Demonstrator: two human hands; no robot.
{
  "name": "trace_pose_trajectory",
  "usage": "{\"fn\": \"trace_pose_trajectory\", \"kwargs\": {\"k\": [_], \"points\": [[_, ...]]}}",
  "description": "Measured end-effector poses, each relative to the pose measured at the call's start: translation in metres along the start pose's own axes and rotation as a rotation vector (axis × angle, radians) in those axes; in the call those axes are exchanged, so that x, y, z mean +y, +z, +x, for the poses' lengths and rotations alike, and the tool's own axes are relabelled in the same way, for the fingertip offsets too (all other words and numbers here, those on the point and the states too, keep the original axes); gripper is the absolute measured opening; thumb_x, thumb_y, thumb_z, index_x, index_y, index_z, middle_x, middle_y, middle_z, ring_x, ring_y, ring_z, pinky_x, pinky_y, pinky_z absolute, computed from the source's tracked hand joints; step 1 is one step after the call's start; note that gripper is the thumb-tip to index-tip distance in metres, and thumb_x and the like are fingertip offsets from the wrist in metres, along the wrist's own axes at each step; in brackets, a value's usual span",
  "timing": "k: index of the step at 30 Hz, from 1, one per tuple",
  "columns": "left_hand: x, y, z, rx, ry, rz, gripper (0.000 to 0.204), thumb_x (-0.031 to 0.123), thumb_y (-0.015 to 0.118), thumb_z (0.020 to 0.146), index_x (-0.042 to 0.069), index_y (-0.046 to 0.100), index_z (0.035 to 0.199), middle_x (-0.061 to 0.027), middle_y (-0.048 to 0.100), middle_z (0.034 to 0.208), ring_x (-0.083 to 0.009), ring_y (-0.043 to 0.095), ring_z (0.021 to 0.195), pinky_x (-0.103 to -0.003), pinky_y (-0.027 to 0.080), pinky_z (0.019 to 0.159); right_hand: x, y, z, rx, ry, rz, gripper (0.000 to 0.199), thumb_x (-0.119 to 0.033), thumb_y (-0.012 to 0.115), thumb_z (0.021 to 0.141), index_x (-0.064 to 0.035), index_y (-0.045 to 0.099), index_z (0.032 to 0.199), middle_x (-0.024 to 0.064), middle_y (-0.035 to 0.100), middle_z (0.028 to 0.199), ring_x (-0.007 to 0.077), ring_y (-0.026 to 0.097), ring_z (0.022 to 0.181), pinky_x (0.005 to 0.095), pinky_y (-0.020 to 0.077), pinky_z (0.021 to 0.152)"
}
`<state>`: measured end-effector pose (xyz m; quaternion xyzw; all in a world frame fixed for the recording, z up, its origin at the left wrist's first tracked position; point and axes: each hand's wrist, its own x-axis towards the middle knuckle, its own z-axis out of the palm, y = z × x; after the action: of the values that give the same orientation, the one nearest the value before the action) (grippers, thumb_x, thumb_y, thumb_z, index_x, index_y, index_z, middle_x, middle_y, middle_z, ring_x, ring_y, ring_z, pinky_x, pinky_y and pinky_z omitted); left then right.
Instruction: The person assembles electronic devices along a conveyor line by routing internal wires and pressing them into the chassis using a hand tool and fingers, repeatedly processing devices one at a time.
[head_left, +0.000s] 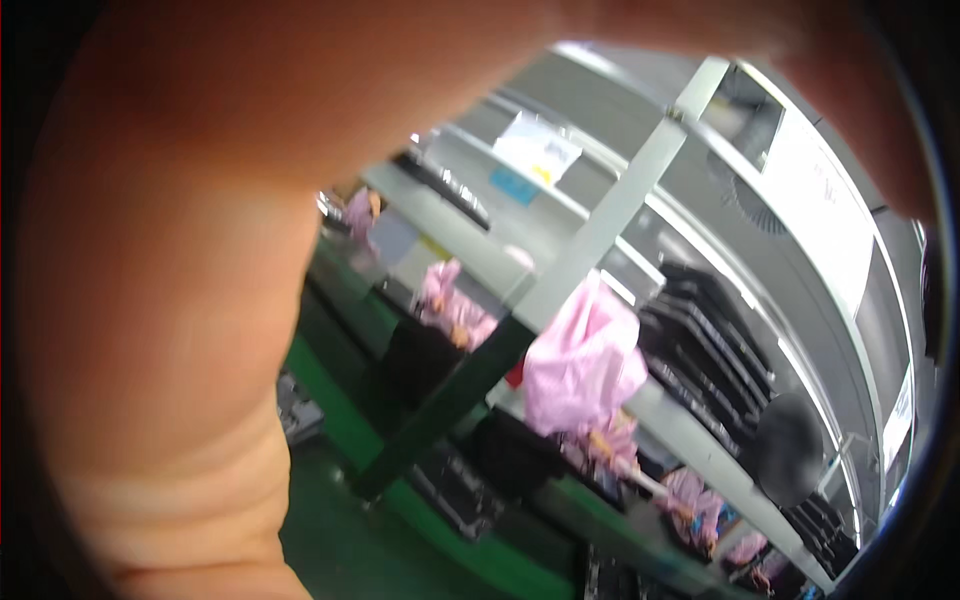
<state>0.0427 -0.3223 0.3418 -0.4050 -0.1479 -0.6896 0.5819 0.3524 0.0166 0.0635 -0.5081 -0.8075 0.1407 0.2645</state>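
A blurred hand (pixel 170 300) sits very close to the camera and fills the left side and the top of the view. It enters from the lower left, with wrist creases low down, so I take it for my left hand. Its fingers arch over the top edge toward the upper right. Whether it holds anything, or touches the camera, cannot be told. My right hand does not show. The scene behind the hand is tilted.
Several people in pink work clothes (pixel 585 365) stand along a line of green-edged benches (pixel 340 420). A grey metal post (pixel 600 230) crosses the middle. Stacked black trays (pixel 710 330) lie on grey shelves at right, under a white panel (pixel 820 210).
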Motion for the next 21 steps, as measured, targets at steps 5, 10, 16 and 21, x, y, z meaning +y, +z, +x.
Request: {"fn": "trace_pose_trajectory", "kwargs": {"k": [5, 10, 16, 21], "points": [[-0.093, 0.009, -0.035, -0.11, -0.179, 0.143, 0.078, 0.019, 0.065, 0.087, 0.011, 0.021, 0.15, -0.0204, 0.036, 0.145, -0.0346, 0.048, 0.123, -0.042, 0.054, 0.078, 0.109, 0.01, 0.123, -0.309, 0.403, -0.081, 0.073, -0.05, 0.072, 0.08, -0.0011, 0.038, 0.122, 0.0193, 0.067, 0.091, 0.0294, 0.066, 0.063, 0.04, 0.0551, 0.062], [-0.08, 0.012, -0.061, -0.253, -0.3, 0.239, 0.076, 0.02, 0.063, 0.088, 0.012, 0.022, 0.151, -0.0206, 0.036, 0.145, -0.0345, 0.047, 0.124, -0.043, 0.055, 0.078, 0.108, -0.009, 0.132, -0.25, 0.368, 0.003, 0.08, -0.045, 0.088, 0.065, 0.0044, 0.049, 0.112, 0.0197, 0.06, 0.096, 0.0284, 0.062, 0.093, 0.0395, 0.053, 0.079], [-0.027, -0.021, -0.064, -0.425, -0.295, 0.395, 0.073, 0.022, 0.062, 0.089, 0.013, 0.022, 0.151, -0.0209, 0.036, 0.145, -0.0343, 0.046, 0.124, -0.044, 0.056, 0.078, 0.12, -0.011, 0.131, -0.19, 0.303, 0.092, 0.088, -0.043, 0.096, 0.049, 0.0054, 0.044, 0.101, 0.0097, 0.055, 0.087, 0.0176, 0.057, 0.075, 0.0317, 0.0507, 0.063], [-0.015, 0.028, -0.237, -0.865, -0.967, -0.184, 0.066, 0.016, 0.074, 0.081, 0.01, 0.039, 0.136, -0.0073, 0.04, 0.134, -0.0208, 0.044, 0.117, -0.036, 0.048, 0.089, 0.124, -0.015, 0.114, 0.038, 0.2, 0.147, 0.076, -0.043, 0.091, 0.059, 0.0033, 0.045, 0.097, 0.0097, 0.057, 0.084, 0.0199, 0.058, 0.078, 0.0327, 0.0501, 0.067]]}}
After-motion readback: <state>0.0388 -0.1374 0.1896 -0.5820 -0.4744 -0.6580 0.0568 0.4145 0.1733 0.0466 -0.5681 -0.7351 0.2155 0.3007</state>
